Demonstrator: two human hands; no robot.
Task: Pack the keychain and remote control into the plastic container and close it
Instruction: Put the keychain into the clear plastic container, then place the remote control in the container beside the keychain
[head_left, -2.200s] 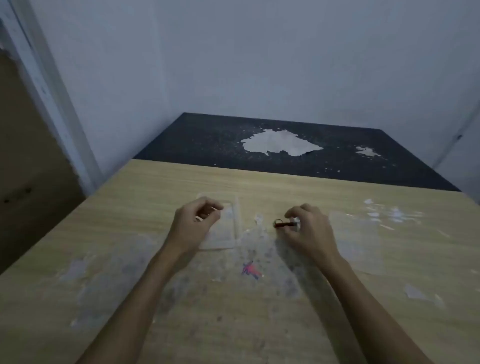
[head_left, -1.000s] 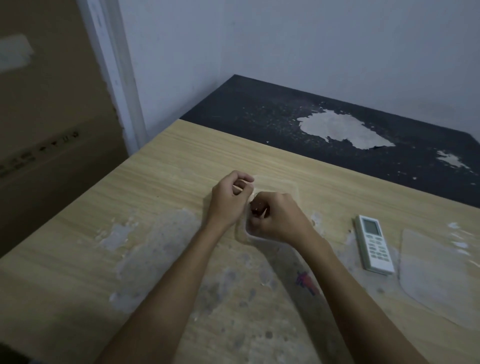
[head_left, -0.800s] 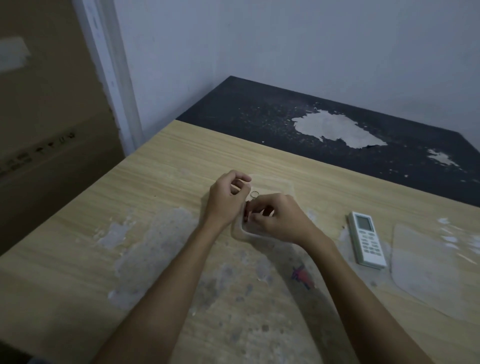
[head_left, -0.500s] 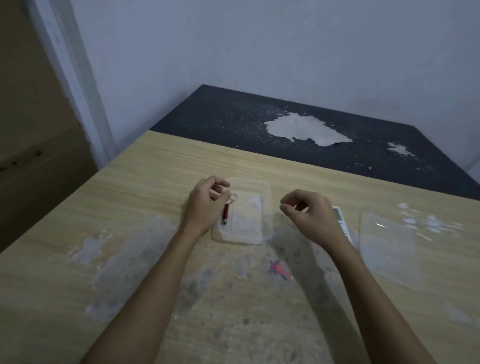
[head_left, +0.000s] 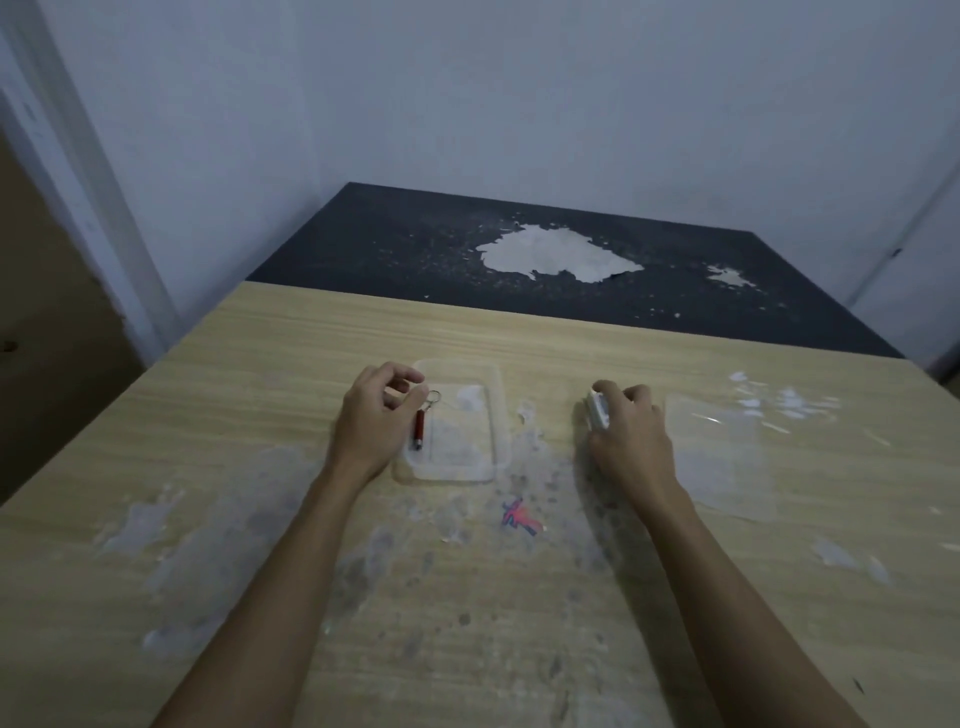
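1. Two bare hands work on a worn wooden table (head_left: 260, 395), roughly midway between its left and right edges.
2. The clear plastic container (head_left: 493, 415) sits open, well in from the far edge.
3. The red keychain (head_left: 420, 427) lies inside it along the left wall, ring toward the far edge.
4. The left hand (head_left: 371, 421) rests against the container's left wall, fingers loosely curled, pinching nothing.
5. The right hand (head_left: 631, 436) covers the white remote control (head_left: 597, 410), fingers wrapped around it.
6. The transparent lid (head_left: 722, 457) lies flat just right of that hand.
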